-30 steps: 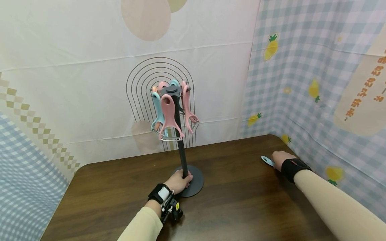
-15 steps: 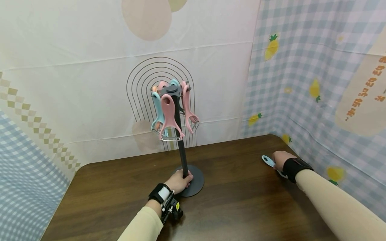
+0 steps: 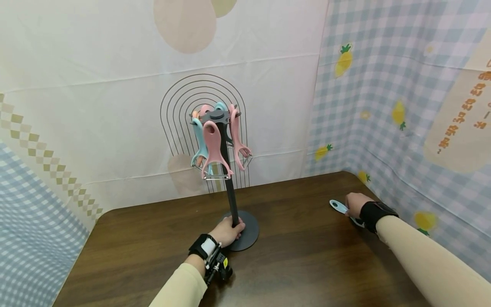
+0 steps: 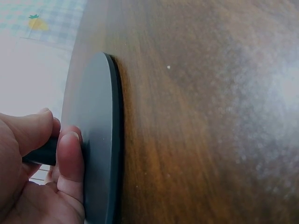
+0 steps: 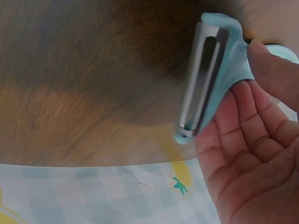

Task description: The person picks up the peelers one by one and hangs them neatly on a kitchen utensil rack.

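My left hand [image 3: 226,232] grips the black post [image 3: 231,198] of a stand, low down by its round dark grey base [image 3: 251,230]. In the left wrist view, fingers [image 4: 70,156] curl about the post close to the base. From the stand's top hang several peelers, among them a front pink peeler [image 3: 213,147], another pink peeler [image 3: 235,132] and a light blue one [image 3: 200,138]. Far to the right, my right hand [image 3: 359,204] pinches a light blue peeler [image 5: 238,60] between thumb and fingers. Its metal blade faces away from the palm in the right wrist view.
A brown wooden table [image 3: 299,256] lies under both hands. Behind it hangs a white printed cloth [image 3: 280,106], and a blue checked cloth [image 3: 383,106] with pineapples borders the right edge, near my right hand.
In my right hand the blue peeler has turned a little, and its head now shows below the hand. The left hand and the stand stay in place.
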Demonstrator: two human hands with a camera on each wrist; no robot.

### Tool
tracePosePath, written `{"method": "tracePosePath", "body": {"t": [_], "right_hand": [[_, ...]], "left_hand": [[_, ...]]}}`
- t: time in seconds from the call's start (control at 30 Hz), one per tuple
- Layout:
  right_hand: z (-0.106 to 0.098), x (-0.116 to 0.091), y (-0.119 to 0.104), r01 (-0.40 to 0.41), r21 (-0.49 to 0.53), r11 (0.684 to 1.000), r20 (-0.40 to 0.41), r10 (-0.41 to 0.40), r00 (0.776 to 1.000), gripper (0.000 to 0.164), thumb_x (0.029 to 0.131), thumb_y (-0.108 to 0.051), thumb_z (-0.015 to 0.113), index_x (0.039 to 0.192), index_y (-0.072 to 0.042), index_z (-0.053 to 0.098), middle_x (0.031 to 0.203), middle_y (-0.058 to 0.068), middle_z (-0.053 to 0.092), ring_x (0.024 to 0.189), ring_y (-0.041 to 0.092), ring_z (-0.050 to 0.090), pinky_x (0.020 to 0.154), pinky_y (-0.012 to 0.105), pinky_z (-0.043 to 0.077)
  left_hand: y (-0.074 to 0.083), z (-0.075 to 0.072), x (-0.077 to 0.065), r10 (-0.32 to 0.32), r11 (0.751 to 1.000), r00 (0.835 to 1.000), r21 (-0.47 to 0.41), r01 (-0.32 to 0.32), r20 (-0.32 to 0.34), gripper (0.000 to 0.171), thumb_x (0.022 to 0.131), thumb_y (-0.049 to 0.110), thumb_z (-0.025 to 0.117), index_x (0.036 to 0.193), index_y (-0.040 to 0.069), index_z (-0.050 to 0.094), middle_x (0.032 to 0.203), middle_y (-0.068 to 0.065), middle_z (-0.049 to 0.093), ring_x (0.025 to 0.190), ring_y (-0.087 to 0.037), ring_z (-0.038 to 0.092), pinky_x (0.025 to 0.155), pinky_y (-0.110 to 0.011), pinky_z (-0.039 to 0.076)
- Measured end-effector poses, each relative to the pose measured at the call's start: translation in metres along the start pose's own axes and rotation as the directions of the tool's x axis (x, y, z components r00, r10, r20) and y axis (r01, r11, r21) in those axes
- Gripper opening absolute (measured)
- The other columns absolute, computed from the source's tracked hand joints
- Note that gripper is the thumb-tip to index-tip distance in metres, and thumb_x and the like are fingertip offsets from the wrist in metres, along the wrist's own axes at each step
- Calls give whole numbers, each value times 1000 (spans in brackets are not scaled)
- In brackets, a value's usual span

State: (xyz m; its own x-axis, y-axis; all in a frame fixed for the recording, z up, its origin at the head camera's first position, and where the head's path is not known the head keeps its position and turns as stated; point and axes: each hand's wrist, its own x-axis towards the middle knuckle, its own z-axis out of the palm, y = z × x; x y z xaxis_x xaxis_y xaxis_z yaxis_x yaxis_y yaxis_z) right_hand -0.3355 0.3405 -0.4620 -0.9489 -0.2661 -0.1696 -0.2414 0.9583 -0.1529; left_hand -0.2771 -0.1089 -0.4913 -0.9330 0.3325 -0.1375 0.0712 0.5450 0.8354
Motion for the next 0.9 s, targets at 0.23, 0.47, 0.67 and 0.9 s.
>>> {"method": "tracePosePath", "body": {"t": [0.23, 0.47, 0.67, 0.9], "right_hand": [[1, 3, 1, -15, -21, 1000, 1, 15, 1000, 19, 78, -8, 77, 76, -4, 59, 70, 2, 56, 63, 18, 52, 59, 34, 44], [-2, 0, -3, -35, 9, 999, 23, 35, 999, 19, 79, -7, 77, 79, -3, 59, 72, 3, 56, 64, 19, 52, 61, 35, 44], [-4, -5, -6, 0, 56, 998, -10, 0, 1000, 23, 77, -5, 77, 74, -6, 54, 68, 2, 50, 61, 18, 47, 58, 32, 38], [-5, -3, -16, 74, 122, 990, -59, -67, 996, 26, 80, -5, 75, 72, -9, 51, 67, 0, 46, 61, 16, 44, 58, 32, 35]], "left_hand": [[-1, -1, 1, 0, 1000, 1000, -2, 0, -2, 14, 101, 17, 53, 95, 4, 58, 71, -4, 57, 66, -15, 56, 63, -30, 43], [0, -3, 0, 16, 1000, 1000, -15, -16, 20, 16, 102, 15, 51, 98, 2, 58, 74, -5, 57, 67, -16, 56, 63, -30, 44], [2, -2, -2, 17, 1000, 1000, -25, -17, 21, 16, 101, 15, 52, 97, 1, 58, 73, -6, 57, 67, -16, 56, 63, -30, 44], [2, -1, -2, 7, 1000, 1000, -26, -7, 17, 16, 101, 15, 53, 97, 0, 58, 73, -6, 57, 67, -16, 56, 63, -30, 43]]}}
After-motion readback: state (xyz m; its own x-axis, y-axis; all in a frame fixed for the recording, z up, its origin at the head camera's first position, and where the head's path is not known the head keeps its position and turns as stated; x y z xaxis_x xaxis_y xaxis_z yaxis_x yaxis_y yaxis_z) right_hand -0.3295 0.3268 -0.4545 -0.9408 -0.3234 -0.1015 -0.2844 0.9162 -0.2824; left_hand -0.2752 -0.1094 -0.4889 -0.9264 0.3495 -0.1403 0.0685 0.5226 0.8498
